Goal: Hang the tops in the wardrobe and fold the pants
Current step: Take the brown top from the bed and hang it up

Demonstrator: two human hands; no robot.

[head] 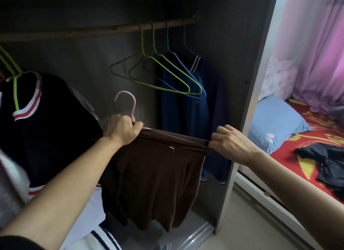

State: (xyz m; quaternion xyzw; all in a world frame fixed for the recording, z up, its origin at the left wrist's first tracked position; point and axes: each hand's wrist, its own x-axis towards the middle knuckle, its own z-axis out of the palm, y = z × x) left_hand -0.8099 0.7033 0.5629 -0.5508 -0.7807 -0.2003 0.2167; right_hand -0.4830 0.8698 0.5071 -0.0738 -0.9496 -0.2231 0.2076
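A brown top hangs between my hands in front of the open wardrobe. My left hand grips the neck of a pink hanger together with the top's left shoulder. My right hand pinches the top's right shoulder edge and pulls it taut. The hanger's hook points up, well below the wooden rail. The hanger's arms are hidden inside the brown fabric.
Two green and two blue hangers hang on the rail, one carrying a blue jacket. A black jersey hangs at left. Dark clothes lie on the red bed beside a blue pillow. The wardrobe's side panel stands at right.
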